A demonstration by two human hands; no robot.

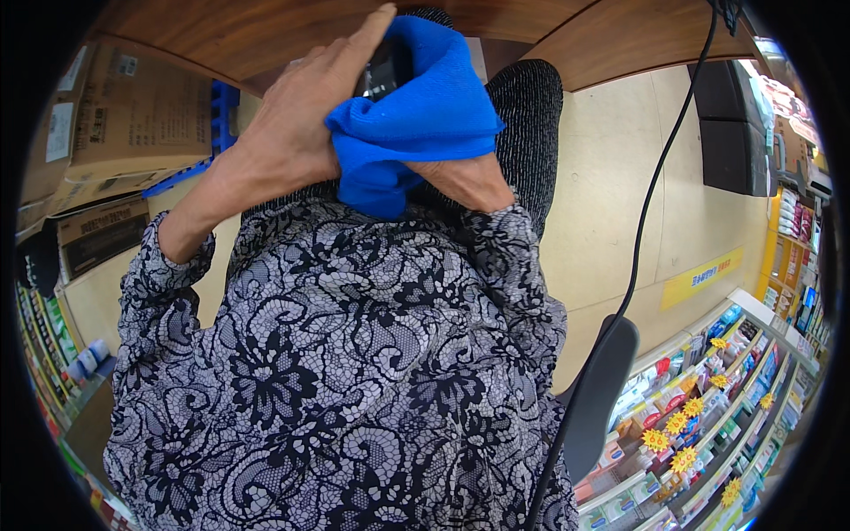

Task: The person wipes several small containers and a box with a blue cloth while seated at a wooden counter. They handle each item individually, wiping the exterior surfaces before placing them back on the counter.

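Observation:
A blue microfibre cloth [425,113] hangs in folds over my right hand [471,182], whose fingers are hidden beneath it. Inside the fold of the cloth lies a dark, glossy object [388,72], only partly visible; its kind cannot be told. My left hand [299,113] is at the left edge of the cloth, against the dark object, with one finger stretched upward along it. Its other fingertips are out of sight behind the hand. Both hands are above my lap, close to the wooden desk front.
A wooden desk [637,40] spans the top. Cardboard boxes [139,113] and a blue plastic crate [222,116] stand at left. A black cable [647,206] runs down the right, past a grey chair armrest [604,398]. Stocked store shelves [704,411] stand at lower right.

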